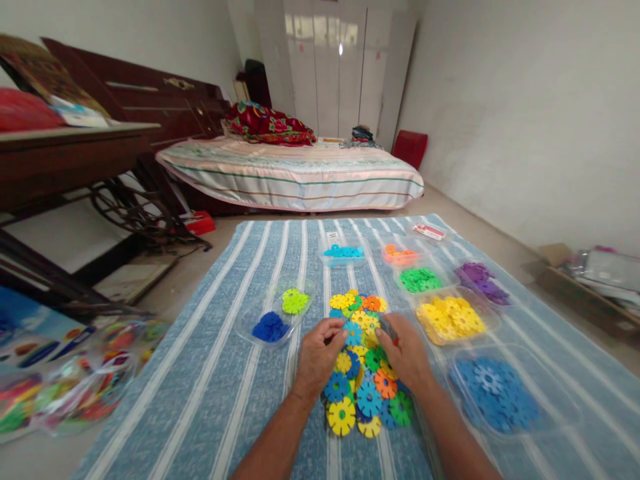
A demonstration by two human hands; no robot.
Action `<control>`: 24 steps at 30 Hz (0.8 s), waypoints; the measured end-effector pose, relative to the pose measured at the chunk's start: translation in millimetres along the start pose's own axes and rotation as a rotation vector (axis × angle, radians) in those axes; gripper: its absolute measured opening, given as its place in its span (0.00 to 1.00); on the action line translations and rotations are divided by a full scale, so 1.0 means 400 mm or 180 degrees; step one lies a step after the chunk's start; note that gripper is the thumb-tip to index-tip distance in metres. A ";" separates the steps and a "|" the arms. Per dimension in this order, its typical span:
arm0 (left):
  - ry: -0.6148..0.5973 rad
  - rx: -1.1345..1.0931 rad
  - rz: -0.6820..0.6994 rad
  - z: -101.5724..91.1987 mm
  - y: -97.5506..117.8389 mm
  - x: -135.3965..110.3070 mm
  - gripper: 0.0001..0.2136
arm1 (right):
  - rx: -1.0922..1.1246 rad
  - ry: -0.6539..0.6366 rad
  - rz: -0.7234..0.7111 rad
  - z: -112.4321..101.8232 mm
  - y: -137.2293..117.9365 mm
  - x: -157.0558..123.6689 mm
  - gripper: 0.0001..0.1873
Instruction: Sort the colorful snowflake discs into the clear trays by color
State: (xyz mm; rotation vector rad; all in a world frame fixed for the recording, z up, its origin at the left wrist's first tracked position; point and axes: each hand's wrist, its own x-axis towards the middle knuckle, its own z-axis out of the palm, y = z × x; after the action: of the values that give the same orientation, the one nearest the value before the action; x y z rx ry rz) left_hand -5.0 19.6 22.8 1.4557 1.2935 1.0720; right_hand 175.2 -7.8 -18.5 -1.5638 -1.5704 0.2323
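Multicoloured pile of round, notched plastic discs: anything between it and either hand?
Nothing visible. The left hand is at the pile's left side, next to a light-blue disc; the right hand is at its right side. The clear plastic tub with dark-blue discs and lime-green discs stands farther left, not between.

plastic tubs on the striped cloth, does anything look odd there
The leftmost tub stands out: it holds both dark blue pieces and lime-green pieces, while the yellow pieces at right share their tub with no other colour.
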 end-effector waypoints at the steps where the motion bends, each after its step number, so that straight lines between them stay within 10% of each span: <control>1: 0.0105 -0.0015 -0.0054 0.000 0.003 0.003 0.09 | 0.0090 -0.0034 0.0003 0.006 -0.002 -0.004 0.17; 10: 0.0503 0.0148 -0.0059 0.023 0.052 0.086 0.09 | 0.1067 -0.0176 0.0349 -0.001 -0.028 -0.006 0.14; 20: 0.0560 0.2267 0.0307 0.047 0.199 0.442 0.15 | 0.1199 -0.0079 0.0473 0.009 -0.028 -0.006 0.13; 24: 0.0358 0.2895 0.0182 0.046 0.223 0.477 0.17 | 0.1243 -0.0076 0.0467 0.006 -0.030 -0.002 0.13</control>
State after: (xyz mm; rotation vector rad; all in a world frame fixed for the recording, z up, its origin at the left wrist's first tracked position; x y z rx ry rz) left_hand 49.0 202.8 113.7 2.1044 1.9667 0.5993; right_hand 165.1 -9.8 -12.2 -1.3690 -1.3317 0.6032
